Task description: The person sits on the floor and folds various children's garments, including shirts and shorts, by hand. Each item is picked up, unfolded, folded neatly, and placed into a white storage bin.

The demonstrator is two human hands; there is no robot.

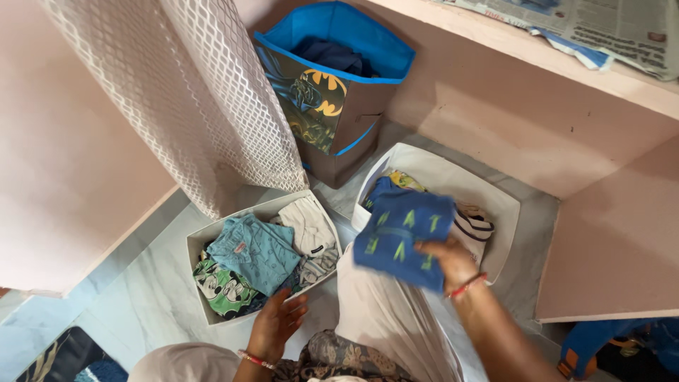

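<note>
Sorting clothes: my right hand [453, 263] grips a folded blue shirt [403, 237] over the white bin [495, 205], my left hand [277, 322], open and empty, probably touching the other bin [205, 237]; next, lower it flat.

A tall fabric storage bin [332, 106], blue-lined with a printed front panel, stands against the pink wall [71, 163]; dark clothing [331, 54] lies inside it. A white mesh curtain [205, 106] hangs at left, its lower edge near the pale marble floor [141, 297]. Newspaper sheets [608, 28] lie on the pink shelf [509, 42] at upper right. A blue and orange bag [601, 343] sits at lower right, partly cut off.
</note>
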